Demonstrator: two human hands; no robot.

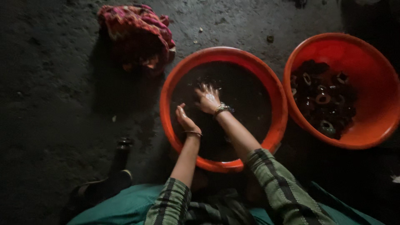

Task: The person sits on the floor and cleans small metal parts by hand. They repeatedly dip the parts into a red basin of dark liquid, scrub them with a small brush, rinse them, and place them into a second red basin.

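1. Nearest the camera, green striped sleeves (275,183) and a teal garment (125,206) are seen at the bottom edge, with both bare forearms reaching forward.
2. A dark bottle-like object (118,160) is seen lying on the floor (50,83) to the left of the arms; its kind cannot be told.
3. The left hand (184,120) is held over the near left part of an orange basin (175,83). Its fingers are loosely curved and nothing is gripped; a thin bangle is worn at the wrist.
4. The right hand (208,99) is held just beyond it, near the basin's middle, fingers spread and wet, at the surface of the dark water (246,104). No object is seen clamped in it. Bangles are worn at this wrist.
5. To the right, close beside the first, a second orange basin (375,83) is set, and a heap of dark round pieces (323,100) is held in it.
6. Farthest off, a crumpled red patterned cloth (135,31) is left on the floor beyond the first basin's left rim.
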